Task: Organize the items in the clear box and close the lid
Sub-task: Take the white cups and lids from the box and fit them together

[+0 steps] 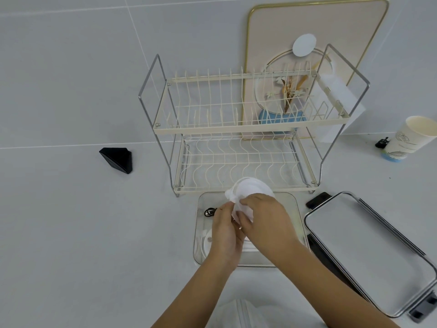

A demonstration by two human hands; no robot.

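Observation:
The clear box (287,197) sits open on the white counter in front of the dish rack. Both hands hover over it and hold a white coiled cable bundle (253,189). My left hand (225,235) pinches its lower end, and my right hand (264,216) grips it from the right. A small black cable (209,212) lies in the box's far left corner. A white round item (206,240) rests against the left wall, partly hidden by my left hand. The clear lid (369,252) with black latches lies to the right of the box.
A two-tier cream dish rack (241,129) stands right behind the box, with a pink gold-framed board (314,27) behind it. A paper cup (411,138) and a small black clip (382,142) are at the far right. A black triangular object (117,159) lies left.

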